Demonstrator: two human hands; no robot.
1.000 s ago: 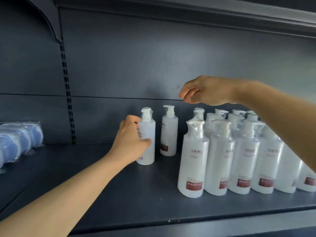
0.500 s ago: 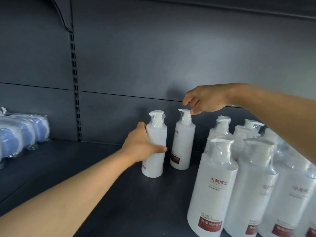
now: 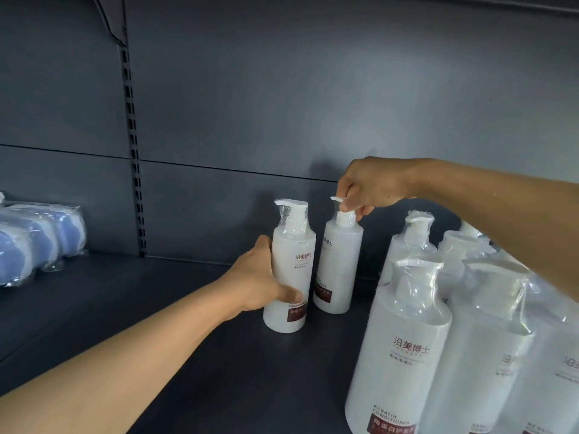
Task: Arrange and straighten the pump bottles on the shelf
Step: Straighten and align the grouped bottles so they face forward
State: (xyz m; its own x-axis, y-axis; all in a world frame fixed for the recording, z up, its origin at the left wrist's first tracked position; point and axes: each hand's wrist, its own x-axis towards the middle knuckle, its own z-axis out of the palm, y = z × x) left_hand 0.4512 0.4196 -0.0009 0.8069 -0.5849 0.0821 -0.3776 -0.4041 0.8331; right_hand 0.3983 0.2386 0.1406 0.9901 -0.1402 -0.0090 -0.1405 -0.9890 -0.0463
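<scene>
Two white pump bottles stand apart from the rest near the middle of the dark shelf [image 3: 194, 333]. My left hand [image 3: 255, 278] grips the body of the nearer one [image 3: 293, 264], thumb across its front. My right hand [image 3: 369, 186] pinches the pump head of the farther bottle [image 3: 338, 258] from above. Both bottles are upright, their pump spouts pointing left. A tight group of several larger white pump bottles [image 3: 404, 349] in clear wrap fills the right side, under my right forearm.
Blue packs in clear plastic [image 3: 40, 239] lie at the far left of the shelf. A slotted upright [image 3: 134, 158] runs down the dark back panel. Bare shelf lies between the blue packs and the two bottles.
My right hand came down from above the group and took hold of the farther bottle's pump head. My left hand stayed on the nearer bottle. The camera moved closer and right.
</scene>
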